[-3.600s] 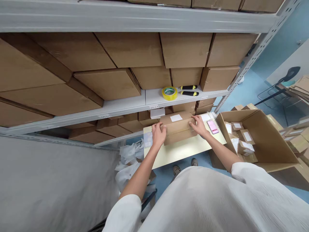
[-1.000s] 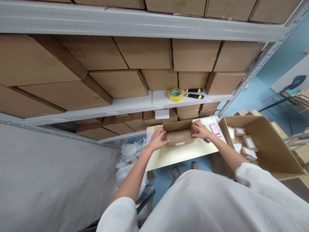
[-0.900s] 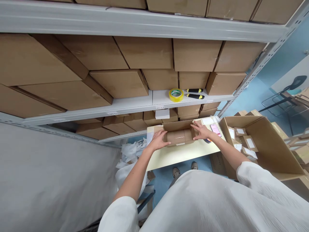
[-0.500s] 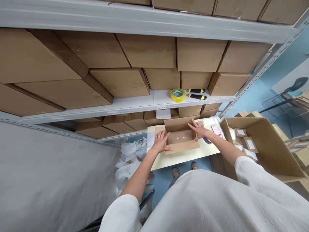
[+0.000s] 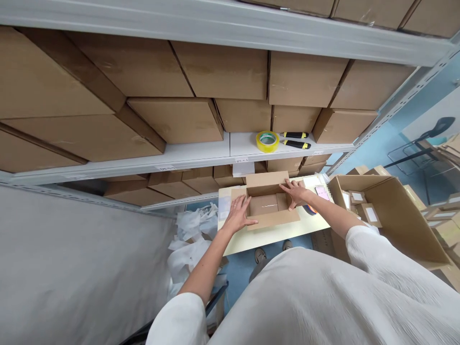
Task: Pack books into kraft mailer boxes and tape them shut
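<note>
An open cardboard box (image 5: pixel 266 222) stands on the pale yellow table, its flaps folded outward and its inside showing nothing but bare cardboard. My left hand (image 5: pixel 238 214) lies on the left flap and rim, fingers spread, thumb stretched along the near side. At the right end, my right hand (image 5: pixel 295 192) rests with fingers apart, fingertips at the far right corner and thumb toward the near right corner. A roll of tape (image 5: pixel 309 209) lies partly hidden under my right forearm. Beside that forearm lies a phone (image 5: pixel 322 192) with a pink screen.
On the shelf (image 5: pixel 201 152) above the table sit a yellow tape roll (image 5: pixel 267 142) and two utility knives (image 5: pixel 295 144). Stacked cartons (image 5: pixel 223 72) fill the rack. A large carton (image 5: pixel 406 215) holding small labelled boxes stands right; white plastic bags (image 5: pixel 194 239) lie left below.
The box's far flap now leans further back and shows more of its face. Both hands stay on the box's two ends. The view has shifted slightly.
</note>
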Motion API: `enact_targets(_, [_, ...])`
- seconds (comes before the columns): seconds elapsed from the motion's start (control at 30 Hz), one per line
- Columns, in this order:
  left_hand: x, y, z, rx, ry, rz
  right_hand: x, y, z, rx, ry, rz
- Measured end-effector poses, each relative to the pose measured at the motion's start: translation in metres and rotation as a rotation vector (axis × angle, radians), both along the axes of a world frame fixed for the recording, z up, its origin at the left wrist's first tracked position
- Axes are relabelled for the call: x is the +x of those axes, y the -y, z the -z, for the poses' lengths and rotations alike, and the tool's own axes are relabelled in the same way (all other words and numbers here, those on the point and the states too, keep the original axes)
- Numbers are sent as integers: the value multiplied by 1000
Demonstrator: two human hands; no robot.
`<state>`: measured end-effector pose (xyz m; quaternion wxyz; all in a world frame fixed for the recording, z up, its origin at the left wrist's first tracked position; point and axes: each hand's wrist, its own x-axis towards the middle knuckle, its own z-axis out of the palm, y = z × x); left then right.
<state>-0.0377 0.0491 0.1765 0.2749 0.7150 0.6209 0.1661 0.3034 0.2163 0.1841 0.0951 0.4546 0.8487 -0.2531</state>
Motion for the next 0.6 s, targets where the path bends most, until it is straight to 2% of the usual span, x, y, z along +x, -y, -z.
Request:
enact_targets(0.1, [-11,4,-1,79,89,-171,1,-1,0,0,28,-6])
enact_targets(0.23, [-44,0,13,208,207,-589,3,1,-2,6,72,-18])
enact_targets(0.3, [-65,-7,28,117,244,-767,4,2,-5,23,149,-60])
enact_targets(0.4, [-93,-18,55,-180,228,-958,4,5,-11,52,300,-147])
enact_targets(0.5, [-108,-25,83,-308,203,-987,4,10,-18,81,403,-206])
enact_targets(0.6, [-112,-28,110,-409,135,-921,4,13,-21,85,445,-216])
